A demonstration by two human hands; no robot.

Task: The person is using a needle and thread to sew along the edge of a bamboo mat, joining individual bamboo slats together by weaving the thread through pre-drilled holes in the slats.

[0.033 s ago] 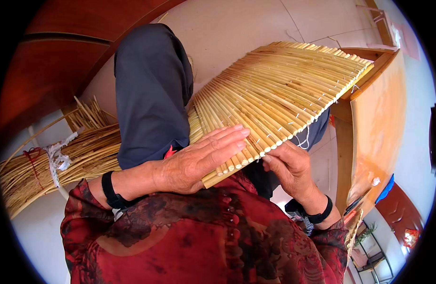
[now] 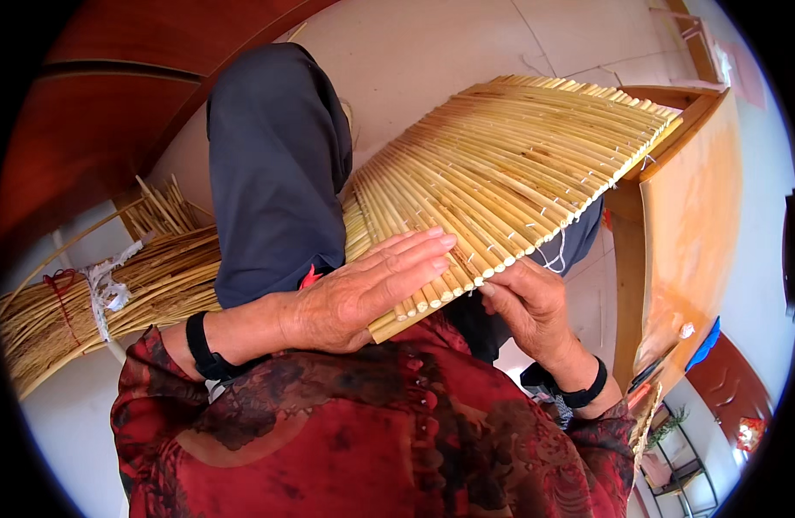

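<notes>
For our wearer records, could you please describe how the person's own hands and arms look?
The left hand and right hand are ungloved. A black wristband shows on each side. The red-and-dark patterned sleeves stop short of the wristbands.

Since the earlier look, change of the slightest order only: pale wooden surface (image 2: 695, 207) and blue item (image 2: 703, 345) beside it, both toward right edge of view, a hair further right; dark-trousered knee (image 2: 277, 155) a trace leftward; finer movement too small to tell.
</notes>
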